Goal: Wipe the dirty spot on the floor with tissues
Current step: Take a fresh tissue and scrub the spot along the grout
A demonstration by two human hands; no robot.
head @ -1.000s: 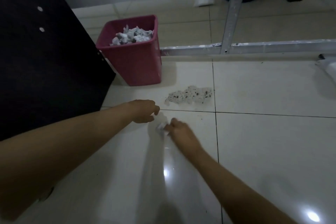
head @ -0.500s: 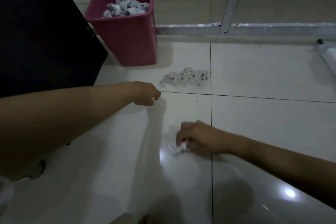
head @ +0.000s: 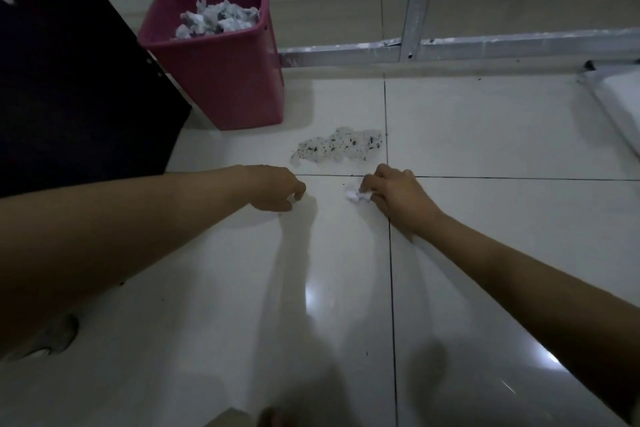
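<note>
The right hand [head: 398, 199] reaches forward from the lower right, knuckles up, with its fingers curled and pinched on a small crumpled white tissue [head: 354, 195] that is pressed against the floor [head: 502, 135]. Only a little of the tissue protrudes to the left of the fingertips; the rest is hidden under the hand. The left hand [head: 277, 189] extends from the left at a similar height, fingers loosely curled downward just above the tile; whether it grips anything cannot be determined. The two hands are apart, with bare tile between them. The dirty spot [head: 337, 148] lies just beyond both hands, on the far side of a dark grout line [head: 519, 178] that runs left to right under the right hand. The spot is an irregular, elongated patch, wider than it is deep, pale and translucent with a ragged outline, speckled throughout with small black flecks that are denser toward its right end. Its right edge stops close to a second grout line running away from the camera. The tissue is near the spot's lower right edge but not touching it. A pink bin [head: 221, 55] holding crumpled tissues stands beyond the spot to the left, beside a dark cabinet [head: 69, 80].
</note>
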